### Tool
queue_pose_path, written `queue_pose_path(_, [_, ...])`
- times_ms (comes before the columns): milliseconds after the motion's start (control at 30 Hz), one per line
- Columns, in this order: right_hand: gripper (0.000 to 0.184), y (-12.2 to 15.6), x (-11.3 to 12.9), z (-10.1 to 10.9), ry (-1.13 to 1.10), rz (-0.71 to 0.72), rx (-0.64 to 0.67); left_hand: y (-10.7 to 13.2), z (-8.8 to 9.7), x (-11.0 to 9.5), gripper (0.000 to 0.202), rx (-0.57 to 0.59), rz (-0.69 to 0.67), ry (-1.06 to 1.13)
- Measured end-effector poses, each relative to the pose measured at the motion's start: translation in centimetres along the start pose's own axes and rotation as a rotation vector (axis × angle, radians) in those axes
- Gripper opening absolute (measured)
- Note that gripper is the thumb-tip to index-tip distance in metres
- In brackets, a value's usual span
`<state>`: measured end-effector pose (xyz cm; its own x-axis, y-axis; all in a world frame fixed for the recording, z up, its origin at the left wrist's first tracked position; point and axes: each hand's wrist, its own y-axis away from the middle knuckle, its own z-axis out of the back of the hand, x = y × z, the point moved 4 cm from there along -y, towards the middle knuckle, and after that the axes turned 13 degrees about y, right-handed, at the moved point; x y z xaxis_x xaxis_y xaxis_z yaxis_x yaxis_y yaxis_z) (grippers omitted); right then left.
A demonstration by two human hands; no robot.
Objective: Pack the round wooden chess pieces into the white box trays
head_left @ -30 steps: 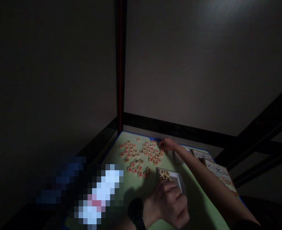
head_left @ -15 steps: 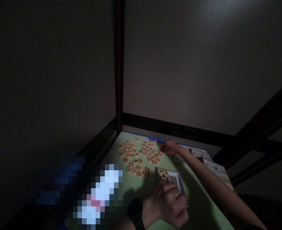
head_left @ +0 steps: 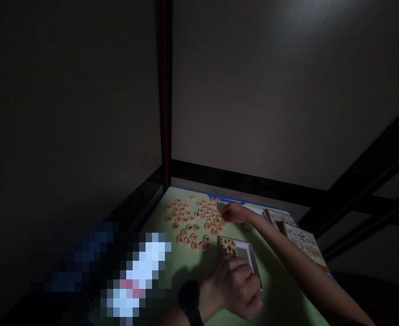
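Observation:
Round Chinese chess pieces, with red or dark characters, lie spread over the pale green table. My left hand, wearing a dark watch, is curled over the near part of a shallow open box. Several pieces sit in that box along its left side. The left fingertips are hidden beneath the hand. At the right edge of the loose pieces is my right hand, its fingers drawn together and low to the table. What it pinches, if anything, does not show.
Two printed boxes or lids lie on the table's right side, beside a pale tray partly behind my right arm. A blurred bright patch covers the left edge. Walls rise behind, with a dark red post at the corner.
My right hand has come slightly down and nearer the loose pieces, its fingers more turned under. My left hand stays curled over the box. The whole view has shifted a little.

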<state>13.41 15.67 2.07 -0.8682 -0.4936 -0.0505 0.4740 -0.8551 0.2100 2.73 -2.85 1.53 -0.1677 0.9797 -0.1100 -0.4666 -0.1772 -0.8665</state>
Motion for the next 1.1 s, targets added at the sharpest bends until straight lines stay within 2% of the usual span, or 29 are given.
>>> queue_pose_path(133, [0.022,0.4,0.4,-0.1,-0.018,0.0,0.006,0.2,-0.3,-0.2,0.011,0.061,0.0,0.006])
queue_pose_path(300, [0.022,0.6,0.6,-0.3,-0.011,-0.014,-0.012,0.2,-0.1,-0.2,0.01,0.009,0.005,0.016])
queue_pose_path(433, [0.019,0.6,0.8,-0.4,0.011,-0.024,-0.021,0.1,-0.1,-0.2,0.009,0.019,0.0,0.037])
queue_pose_path(700, [0.021,1.1,1.4,0.7,0.049,-0.035,-0.078,0.2,-0.2,0.0,0.009,0.07,0.039,0.026])
queue_pose_path(933, [0.035,1.4,1.1,0.1,0.079,-0.052,-0.097,0.3,-0.1,-0.1,0.01,-0.055,0.003,0.01])
queue_pose_path(1100, [0.037,1.5,0.4,-0.6,0.125,-0.111,-0.07,0.2,-0.2,-0.1,0.008,-0.043,0.015,0.015])
